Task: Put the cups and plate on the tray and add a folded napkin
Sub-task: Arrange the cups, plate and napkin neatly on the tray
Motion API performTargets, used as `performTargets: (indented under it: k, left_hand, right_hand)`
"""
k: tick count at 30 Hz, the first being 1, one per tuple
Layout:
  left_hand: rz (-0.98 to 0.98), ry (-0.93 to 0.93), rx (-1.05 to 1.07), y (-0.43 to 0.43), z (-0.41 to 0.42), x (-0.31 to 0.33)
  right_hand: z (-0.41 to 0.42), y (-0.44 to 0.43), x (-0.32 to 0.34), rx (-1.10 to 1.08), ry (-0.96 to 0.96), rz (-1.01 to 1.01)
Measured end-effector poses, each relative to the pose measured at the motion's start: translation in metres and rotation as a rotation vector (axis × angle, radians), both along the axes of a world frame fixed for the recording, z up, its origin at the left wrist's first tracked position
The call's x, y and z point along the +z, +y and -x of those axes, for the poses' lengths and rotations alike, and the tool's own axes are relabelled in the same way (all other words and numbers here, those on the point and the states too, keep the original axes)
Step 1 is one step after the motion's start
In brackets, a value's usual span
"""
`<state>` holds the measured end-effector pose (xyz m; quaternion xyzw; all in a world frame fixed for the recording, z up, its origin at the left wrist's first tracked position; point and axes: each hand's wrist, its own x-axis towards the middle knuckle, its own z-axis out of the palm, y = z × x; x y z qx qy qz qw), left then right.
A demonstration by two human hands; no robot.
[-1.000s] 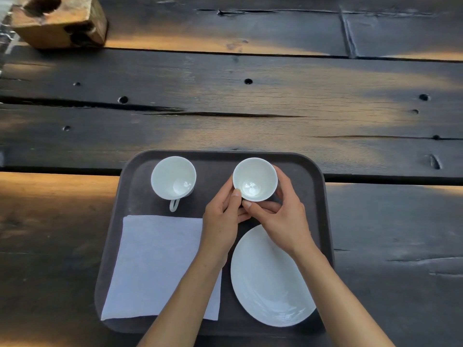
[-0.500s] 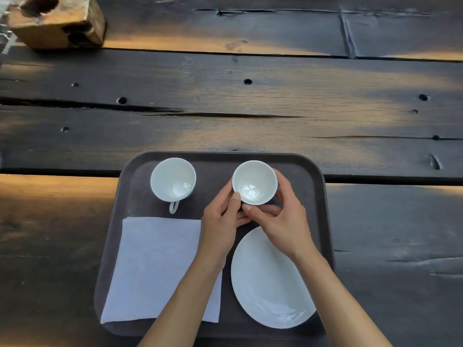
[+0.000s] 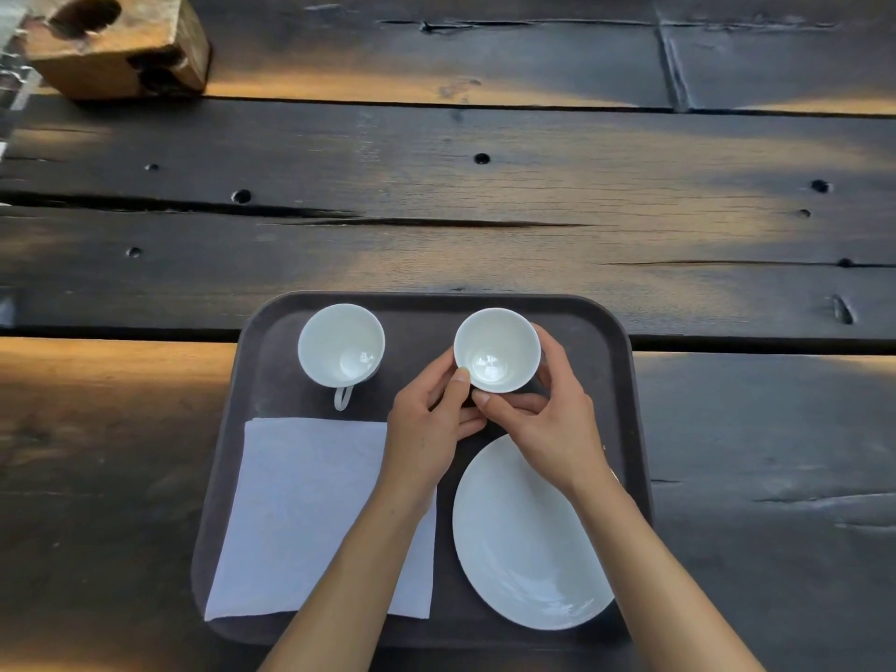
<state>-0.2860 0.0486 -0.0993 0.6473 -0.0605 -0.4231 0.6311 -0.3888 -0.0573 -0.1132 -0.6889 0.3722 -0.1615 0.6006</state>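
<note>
Looking from the head view: everything the task names appears to be on the tray (image 3: 271,361) now.
Tray: dark, with rounded corners, lying on the dark wooden surface (image 3: 485,186).
Left cup (image 3: 341,344): upright at the far left of the tray, handle pointing toward the person, no hand on it.
Right cup (image 3: 497,349): upright at the far right of the tray, held by both hands; whether its base rests on the tray I cannot tell.
Left hand (image 3: 429,419): its fingers (image 3: 458,383) are curled and press the near left side of the right cup.
Right hand (image 3: 548,419): its fingers wrap the right side of the right cup, thumb at the near rim.
Plate (image 3: 523,550): flat at the near right of the tray, partly under the right forearm.
Napkin (image 3: 300,516): white, folded flat at the near left of the tray.
Done, in my judgement: two cups, plate and napkin are placed.
Left to do: probably only to let go of the right cup.
Other thing: a wooden block (image 3: 116,46) stands at the far left of the surface, well apart.
</note>
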Motion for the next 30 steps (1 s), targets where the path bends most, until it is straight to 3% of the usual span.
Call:
performTargets:
  k: [12,18,20,22,27,30]
  left_hand:
    - [0.022,0.1,0.046,0.002,0.002,0.002]
    - [-0.078,0.062,0.031,0.013,0.008,0.005]
    - [-0.154,-0.05,0.048,0.025,0.009,0.008]
    - [-0.209,-0.284,0.092,0.043,0.009,0.013]
    - [-0.311,-0.716,0.351,0.083,-0.01,0.023]
    - [-0.389,-0.741,0.372,0.091,-0.034,0.016]
  right_hand:
    - [-0.001,-0.001,0.004,0.002,0.035,-0.004]
    - [0.002,-0.002,0.008,0.02,0.074,-0.003]
    - [0.003,-0.001,0.01,0.007,0.108,0.014]
    - [0.003,0.001,0.011,-0.011,0.126,0.033]
    - [0.003,0.01,0.01,-0.048,0.131,0.108]
    - [0.0,0.015,0.009,-0.094,0.121,0.094]
